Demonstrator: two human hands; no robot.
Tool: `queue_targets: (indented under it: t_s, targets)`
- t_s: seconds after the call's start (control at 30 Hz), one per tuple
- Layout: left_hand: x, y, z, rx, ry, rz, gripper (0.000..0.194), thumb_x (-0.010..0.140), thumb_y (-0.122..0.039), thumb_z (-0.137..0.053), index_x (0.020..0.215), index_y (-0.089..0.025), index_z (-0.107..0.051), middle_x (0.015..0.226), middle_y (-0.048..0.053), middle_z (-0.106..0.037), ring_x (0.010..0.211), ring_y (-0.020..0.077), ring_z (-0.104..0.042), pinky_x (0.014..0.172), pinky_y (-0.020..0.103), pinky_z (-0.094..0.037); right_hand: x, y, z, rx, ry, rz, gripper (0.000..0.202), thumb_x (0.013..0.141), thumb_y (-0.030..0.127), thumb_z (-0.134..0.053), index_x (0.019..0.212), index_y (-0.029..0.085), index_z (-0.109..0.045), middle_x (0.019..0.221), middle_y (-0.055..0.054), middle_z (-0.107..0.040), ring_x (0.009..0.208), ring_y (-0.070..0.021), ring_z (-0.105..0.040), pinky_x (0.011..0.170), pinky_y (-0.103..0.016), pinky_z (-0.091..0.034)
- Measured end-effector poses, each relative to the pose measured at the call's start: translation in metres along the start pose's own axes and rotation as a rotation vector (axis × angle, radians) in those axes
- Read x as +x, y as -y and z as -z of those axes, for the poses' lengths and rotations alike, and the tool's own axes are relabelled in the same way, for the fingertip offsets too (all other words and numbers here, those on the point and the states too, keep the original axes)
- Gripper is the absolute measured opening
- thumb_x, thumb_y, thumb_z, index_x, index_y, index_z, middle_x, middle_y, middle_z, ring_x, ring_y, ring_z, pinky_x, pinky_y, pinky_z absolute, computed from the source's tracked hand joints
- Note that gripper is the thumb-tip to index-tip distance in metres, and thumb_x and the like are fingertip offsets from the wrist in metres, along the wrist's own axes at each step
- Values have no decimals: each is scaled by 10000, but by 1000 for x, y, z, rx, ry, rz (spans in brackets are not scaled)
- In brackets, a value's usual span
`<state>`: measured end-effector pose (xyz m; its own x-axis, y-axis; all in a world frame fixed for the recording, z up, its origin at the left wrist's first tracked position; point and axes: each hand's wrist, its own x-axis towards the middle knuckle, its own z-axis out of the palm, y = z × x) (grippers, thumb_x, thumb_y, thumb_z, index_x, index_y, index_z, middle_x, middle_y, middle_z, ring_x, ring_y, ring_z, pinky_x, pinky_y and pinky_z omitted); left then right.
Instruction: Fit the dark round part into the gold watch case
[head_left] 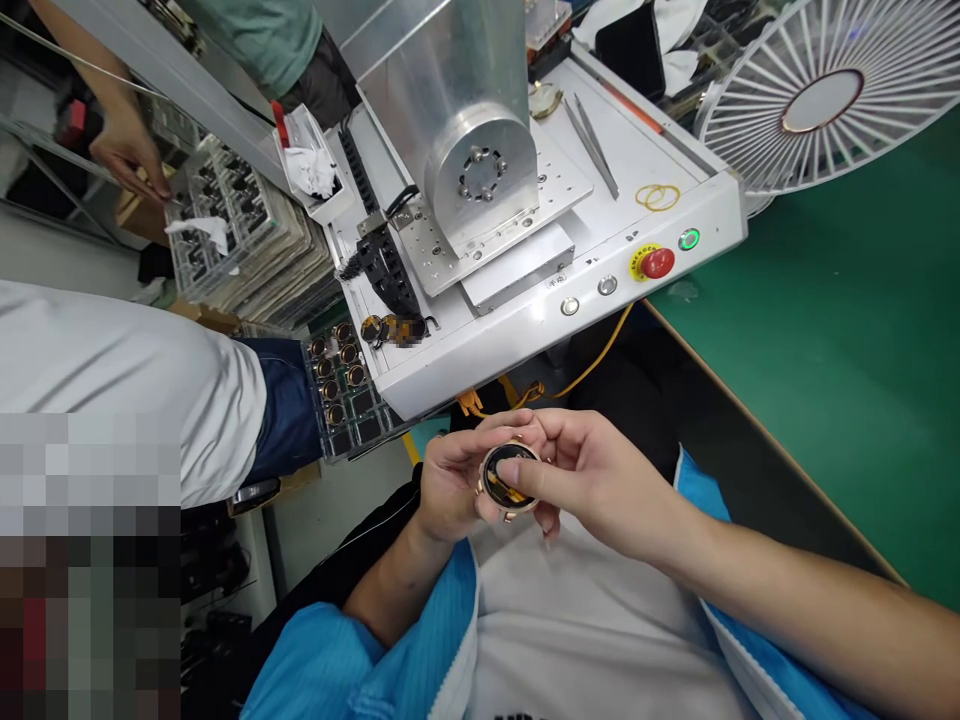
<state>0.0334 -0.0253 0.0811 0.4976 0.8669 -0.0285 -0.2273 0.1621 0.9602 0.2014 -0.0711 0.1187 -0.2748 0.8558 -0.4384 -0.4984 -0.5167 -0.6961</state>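
Both of my hands are together in front of my chest, around a round watch case [516, 492] with a gold-coloured rim, a dark inside and a small orange-yellow strip. My left hand [459, 478] grips the case from its left side and from behind. From the right, my right hand [592, 475] holds it too, its thumb lying on the dark inside and its fingers behind the rim. The case is tilted up towards the camera. The fingers hide its underside.
A white machine [495, 345] with a red emergency button [658, 263] stands ahead, with tweezers [596, 150] on top. A tray of round parts [360, 402] lies left of it. A fan [821, 100] is at upper right. Other people stand at left, one hand [131, 150] at stacked trays [247, 235].
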Motion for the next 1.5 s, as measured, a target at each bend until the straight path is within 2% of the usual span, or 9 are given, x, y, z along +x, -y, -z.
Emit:
queue_targets:
  t_s: [0.23,0.53,0.67,0.8,0.9,1.07,1.2,1.37,1.5]
  targets:
    - [-1,7,2,-26,-16,35,526,592,-643,-949,1038,-382,-854,1000,46,-856,1168,316,-762,1083,531,-606,1,-1,0,22,23,7,530,715,663,-877,778,215,-601,653,-22,-687,476,-133,-575,408,-231,-472]
    - [5,7,7,-7,98,-75,466,768,-511,-900,1196,-347,-815,1128,85,-839,1268,314,-717,1083,493,-598,5,-2,4,-30,-40,31,560,698,671,-896,787,203,-601,657,-23,-694,466,-125,-573,444,-246,-493]
    - [10,6,11,163,63,-173,386,859,-365,-857,1237,-314,-801,1225,108,-810,1174,273,-756,1012,389,-619,8,-5,17,-228,-179,207,444,774,556,-884,747,210,-605,620,-10,-674,506,-143,-605,476,-251,-471]
    - [13,6,12,445,-19,-168,399,898,-173,-789,1283,-278,-782,1111,78,-820,941,175,-771,836,243,-620,13,-7,32,-574,-310,400,294,895,453,-758,777,219,-627,634,-3,-656,543,-141,-584,506,-263,-432]
    - [17,5,8,605,-27,-241,344,919,-138,-744,1245,-236,-798,1046,71,-823,894,165,-766,814,241,-622,18,-7,39,-751,-302,467,240,909,379,-703,757,228,-595,625,14,-633,524,-126,-532,510,-263,-408]
    - [25,3,0,807,-84,-416,267,921,-105,-720,1161,-187,-800,988,67,-817,838,143,-760,788,241,-633,26,-9,42,-828,-341,529,225,894,345,-650,725,231,-553,610,25,-606,506,-117,-513,502,-253,-400]
    - [27,1,-1,810,-61,-400,279,909,-136,-730,1180,-179,-779,1043,90,-798,856,165,-761,781,274,-652,29,-7,44,-818,-350,520,190,853,346,-649,733,232,-555,600,22,-605,511,-125,-525,505,-255,-406]
    - [24,1,2,711,-30,-313,310,928,-119,-667,1211,-194,-771,1045,94,-785,896,182,-759,784,284,-647,28,-3,45,-614,-250,355,231,787,407,-734,843,218,-614,703,-14,-691,590,-166,-628,557,-277,-490]
    - [24,3,0,667,-64,-271,249,915,-143,-709,1146,-194,-786,1003,78,-789,851,172,-751,757,275,-638,27,-2,45,-622,-215,333,205,782,380,-725,826,217,-608,674,-10,-681,581,-167,-628,549,-272,-477]
